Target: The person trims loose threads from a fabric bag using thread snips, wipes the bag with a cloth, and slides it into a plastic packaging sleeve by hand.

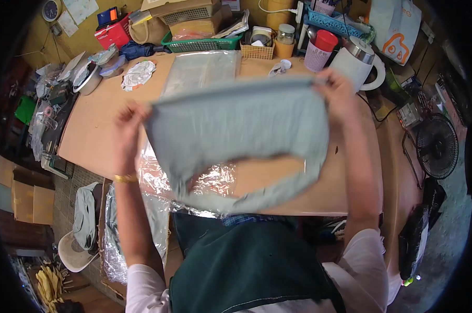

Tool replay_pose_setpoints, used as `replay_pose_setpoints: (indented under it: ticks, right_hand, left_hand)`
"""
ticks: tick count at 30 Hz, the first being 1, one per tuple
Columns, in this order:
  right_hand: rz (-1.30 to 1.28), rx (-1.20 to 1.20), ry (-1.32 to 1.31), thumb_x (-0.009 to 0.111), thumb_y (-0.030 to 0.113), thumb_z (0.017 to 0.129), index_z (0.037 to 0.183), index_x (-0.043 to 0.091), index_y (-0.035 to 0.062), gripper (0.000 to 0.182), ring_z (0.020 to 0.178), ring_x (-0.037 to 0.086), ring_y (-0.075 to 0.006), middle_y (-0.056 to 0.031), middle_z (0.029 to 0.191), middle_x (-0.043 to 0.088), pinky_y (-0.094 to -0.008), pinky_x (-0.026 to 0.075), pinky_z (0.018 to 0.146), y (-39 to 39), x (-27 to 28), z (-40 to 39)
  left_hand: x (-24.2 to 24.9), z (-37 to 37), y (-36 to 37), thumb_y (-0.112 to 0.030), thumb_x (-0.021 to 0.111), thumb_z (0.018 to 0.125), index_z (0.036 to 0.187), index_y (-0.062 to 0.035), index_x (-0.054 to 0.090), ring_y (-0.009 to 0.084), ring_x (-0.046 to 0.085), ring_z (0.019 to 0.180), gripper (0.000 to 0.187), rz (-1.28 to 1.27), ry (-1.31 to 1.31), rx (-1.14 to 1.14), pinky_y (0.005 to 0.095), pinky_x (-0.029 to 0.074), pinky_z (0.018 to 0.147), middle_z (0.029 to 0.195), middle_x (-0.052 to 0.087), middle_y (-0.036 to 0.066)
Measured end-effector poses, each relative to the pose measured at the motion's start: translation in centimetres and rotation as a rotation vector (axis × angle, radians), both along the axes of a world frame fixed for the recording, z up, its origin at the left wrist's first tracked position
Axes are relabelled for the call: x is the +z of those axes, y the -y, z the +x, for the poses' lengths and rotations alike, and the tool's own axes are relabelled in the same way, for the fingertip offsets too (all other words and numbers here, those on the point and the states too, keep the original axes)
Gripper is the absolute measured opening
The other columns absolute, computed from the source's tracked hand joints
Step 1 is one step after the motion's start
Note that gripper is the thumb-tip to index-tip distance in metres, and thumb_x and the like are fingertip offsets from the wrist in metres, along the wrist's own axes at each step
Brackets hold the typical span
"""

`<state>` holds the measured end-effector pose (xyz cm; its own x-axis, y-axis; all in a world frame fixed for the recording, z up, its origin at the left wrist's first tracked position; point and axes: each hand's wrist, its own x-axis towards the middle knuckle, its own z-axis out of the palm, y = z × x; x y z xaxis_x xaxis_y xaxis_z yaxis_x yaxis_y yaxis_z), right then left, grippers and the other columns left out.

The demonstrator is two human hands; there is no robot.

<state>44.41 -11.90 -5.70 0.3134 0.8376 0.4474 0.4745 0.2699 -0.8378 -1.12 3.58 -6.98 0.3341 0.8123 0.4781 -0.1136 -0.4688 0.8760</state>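
A grey-green cloth garment [241,122] is stretched out in the air between my two hands, over the table. Its upper edge runs nearly straight from hand to hand, while the lower part hangs as a narrow band around a wide opening. My left hand [129,122] pinches the upper left corner, and my right hand [338,94] grips the upper right corner, slightly higher. Through the opening shows shiny clear plastic [217,177] lying on the tan table [97,133]. Motion blurs the cloth and fingers a little.
Flat clear plastic sheets [202,65] lie at the table's back. Along the wall stand a green basket [204,44], a jar [285,36], a purple cup [316,56] and a white kettle [353,57]. A fan [437,146] is at right; cardboard boxes [32,198] are at left.
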Motion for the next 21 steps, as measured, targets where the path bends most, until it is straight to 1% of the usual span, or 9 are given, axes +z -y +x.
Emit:
replay_pose_setpoints:
  ticks: [3, 4, 8, 11, 14, 16, 18, 20, 21]
  right_hand:
    - [0.408, -0.045, 0.125, 0.062, -0.004, 0.086, 0.102, 0.065, 0.0039, 0.018, 0.089, 0.058, -0.0081, -0.0032, 0.107, 0.065, -0.0243, 0.048, 0.081, 1.9, 12.3, 1.1]
    - [0.527, -0.052, 0.114, 0.060, -0.002, 0.088, 0.104, 0.065, 0.0032, 0.018, 0.090, 0.059, -0.0093, -0.0059, 0.112, 0.066, -0.0245, 0.048, 0.082, 3.1, 16.0, 1.4]
    - [0.649, -0.046, 0.244, 0.059, -0.001, 0.088, 0.103, 0.066, 0.0028, 0.017, 0.094, 0.061, -0.0138, -0.0091, 0.113, 0.066, -0.0273, 0.048, 0.082, 5.2, 17.7, 2.0]
    - [0.569, -0.035, 0.401, 0.055, -0.005, 0.084, 0.100, 0.065, 0.0013, 0.020, 0.101, 0.062, -0.0177, -0.0094, 0.108, 0.067, -0.0312, 0.047, 0.090, 8.1, 14.7, -0.4]
    - [0.029, 0.209, 0.467, 0.062, -0.009, 0.072, 0.084, 0.067, 0.0027, 0.017, 0.103, 0.062, -0.0202, -0.0100, 0.100, 0.070, -0.0343, 0.045, 0.095, 10.0, 6.6, -3.8]
    - [-0.336, 0.269, 0.090, 0.068, 0.001, 0.078, 0.087, 0.067, 0.0015, 0.009, 0.103, 0.063, -0.0241, -0.0108, 0.101, 0.069, -0.0330, 0.046, 0.093, 9.9, 0.0, -2.1]
    - [-0.434, 0.221, -0.109, 0.070, 0.005, 0.080, 0.093, 0.068, 0.0015, 0.014, 0.106, 0.063, -0.0262, -0.0123, 0.108, 0.068, -0.0334, 0.047, 0.093, 8.0, -5.5, -0.1]
    - [-0.137, -0.166, 0.373, 0.068, 0.011, 0.084, 0.113, 0.065, 0.0043, 0.030, 0.120, 0.056, -0.0303, -0.0154, 0.128, 0.060, -0.0395, 0.043, 0.100, 4.6, -8.5, 1.0]
    - [-0.171, -0.157, 0.582, 0.067, 0.013, 0.085, 0.120, 0.062, 0.0052, 0.037, 0.126, 0.051, -0.0303, -0.0155, 0.135, 0.054, -0.0409, 0.040, 0.104, 2.7, -10.7, 1.9]
  left_hand:
    - [11.9, -0.2, -0.1, -0.009, 0.063, 0.093, 0.098, -0.0030, 0.066, 0.0096, 0.058, 0.086, 0.008, 0.444, 0.022, 0.161, 0.0261, 0.046, 0.085, 0.088, 0.063, 0.000]
    - [15.0, 0.1, 0.8, -0.007, 0.062, 0.094, 0.102, -0.0006, 0.066, 0.0090, 0.059, 0.087, 0.011, 0.505, 0.179, -0.030, 0.0253, 0.046, 0.085, 0.091, 0.065, 0.002]
    - [18.6, -0.9, 3.8, 0.000, 0.059, 0.094, 0.107, 0.0016, 0.065, 0.0132, 0.062, 0.100, 0.015, 0.831, 0.015, 0.261, 0.0254, 0.047, 0.091, 0.107, 0.068, 0.010]
    - [12.6, -2.0, 5.6, 0.003, 0.059, 0.091, 0.112, 0.0026, 0.063, 0.0184, 0.060, 0.106, 0.022, 0.843, -0.234, 0.388, 0.0352, 0.046, 0.098, 0.110, 0.067, 0.012]
    - [0.9, -4.8, 7.9, 0.014, 0.068, 0.073, 0.119, 0.0000, 0.057, 0.0270, 0.059, 0.100, 0.049, 0.591, -0.335, 0.334, 0.0399, 0.045, 0.095, 0.110, 0.061, 0.013]
    - [-3.4, -6.3, 9.8, 0.008, 0.076, 0.067, 0.104, -0.0029, 0.059, 0.0310, 0.058, 0.091, 0.043, 0.273, -0.702, 0.120, 0.0397, 0.045, 0.090, 0.106, 0.060, 0.015]
    - [-4.4, -6.2, 10.8, -0.006, 0.084, 0.063, 0.097, -0.0047, 0.059, 0.0300, 0.059, 0.089, 0.042, 0.277, -1.002, 0.044, 0.0390, 0.045, 0.086, 0.094, 0.061, 0.009]
    - [-5.4, -5.6, 11.8, -0.007, 0.084, 0.061, 0.097, -0.0056, 0.059, 0.0299, 0.058, 0.091, 0.043, 0.081, -0.803, 0.134, 0.0399, 0.045, 0.085, 0.094, 0.058, 0.010]
    - [-4.9, -4.8, 12.0, -0.007, 0.084, 0.061, 0.097, -0.0056, 0.059, 0.0299, 0.058, 0.091, 0.043, 0.086, -0.801, 0.130, 0.0399, 0.045, 0.085, 0.094, 0.058, 0.010]
